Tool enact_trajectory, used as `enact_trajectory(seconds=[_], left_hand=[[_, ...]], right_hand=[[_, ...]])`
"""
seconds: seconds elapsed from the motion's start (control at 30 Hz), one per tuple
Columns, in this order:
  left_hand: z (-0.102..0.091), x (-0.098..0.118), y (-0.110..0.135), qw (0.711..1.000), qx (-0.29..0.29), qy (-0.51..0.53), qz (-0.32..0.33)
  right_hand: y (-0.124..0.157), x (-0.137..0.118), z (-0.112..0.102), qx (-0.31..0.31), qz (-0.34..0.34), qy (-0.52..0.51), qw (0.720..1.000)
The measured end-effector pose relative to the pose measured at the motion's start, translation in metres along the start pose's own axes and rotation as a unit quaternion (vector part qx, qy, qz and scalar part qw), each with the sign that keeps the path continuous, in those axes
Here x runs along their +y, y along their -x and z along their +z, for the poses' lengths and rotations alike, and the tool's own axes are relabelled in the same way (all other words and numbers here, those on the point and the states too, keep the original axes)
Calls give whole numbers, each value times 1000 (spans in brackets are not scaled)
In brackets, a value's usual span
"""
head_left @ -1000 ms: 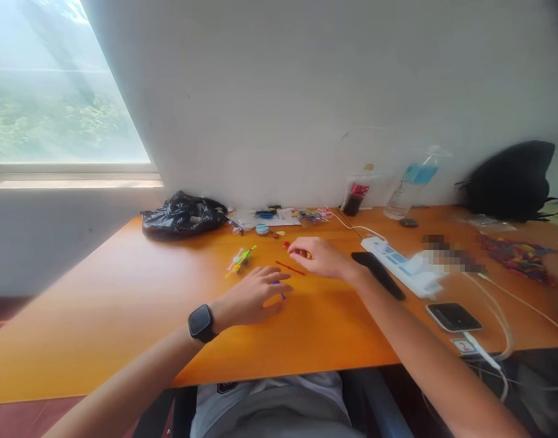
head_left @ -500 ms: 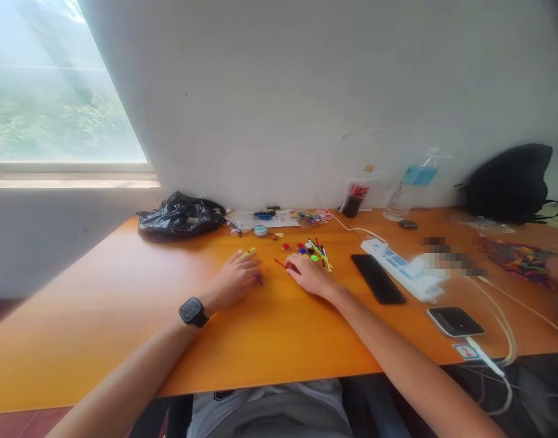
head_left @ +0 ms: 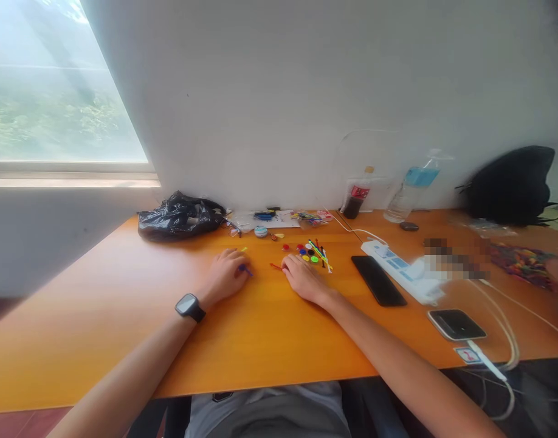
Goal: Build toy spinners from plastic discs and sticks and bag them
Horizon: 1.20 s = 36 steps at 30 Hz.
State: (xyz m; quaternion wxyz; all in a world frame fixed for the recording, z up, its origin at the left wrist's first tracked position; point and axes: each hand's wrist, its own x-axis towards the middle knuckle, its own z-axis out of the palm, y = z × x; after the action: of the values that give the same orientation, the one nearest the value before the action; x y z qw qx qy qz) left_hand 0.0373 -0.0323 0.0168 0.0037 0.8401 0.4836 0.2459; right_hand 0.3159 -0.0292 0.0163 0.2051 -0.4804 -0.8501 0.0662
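My left hand (head_left: 225,275), with a black watch (head_left: 190,306) at its wrist, is closed near the middle of the table. A small blue plastic stick (head_left: 245,269) shows between its thumb and fingers. Just beyond the fingertips lies a small yellow piece (head_left: 244,249). To the right, my right hand (head_left: 304,278) rests low with curled fingers, pinching a thin red stick (head_left: 275,266) that points left. Behind it are several small round discs, among them a red disc (head_left: 285,247) and a green disc (head_left: 314,259). Yellow, black and white sticks (head_left: 323,257) lie crossed beside them.
A black plastic bag (head_left: 181,216) sits at the back left, and a round tin (head_left: 261,231) near the wall. On the right are a black phone (head_left: 378,280), a white power strip (head_left: 391,260), a cola bottle (head_left: 354,201), a water bottle (head_left: 400,204) and a cabled device (head_left: 456,323).
My left hand has drawn back to the left, its spread fingers now closed around the blue stick. My right hand has shifted slightly, and the red stick sits a little further left.
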Motion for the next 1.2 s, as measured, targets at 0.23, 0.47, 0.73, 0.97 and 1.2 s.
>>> enact_trajectory(seconds=[0.23,0.47,0.73,0.97,1.2], left_hand=[[3,6,2,1000,-15,-17,-8],[6,5,-1,1000,-9,-12,-23],[2,22,2,1000,8,20,-8],[2,38,5,992,15,93,80],[3,56,13,967,-70,217,115]], right_hand=[[-8,11,1,138,22,-86,986],[-14,28,12,145,42,-74,986],[-19,30,14,92,70,-33,993],[-19,30,15,72,71,-23,995],[-16,30,11,72,68,-13,995]])
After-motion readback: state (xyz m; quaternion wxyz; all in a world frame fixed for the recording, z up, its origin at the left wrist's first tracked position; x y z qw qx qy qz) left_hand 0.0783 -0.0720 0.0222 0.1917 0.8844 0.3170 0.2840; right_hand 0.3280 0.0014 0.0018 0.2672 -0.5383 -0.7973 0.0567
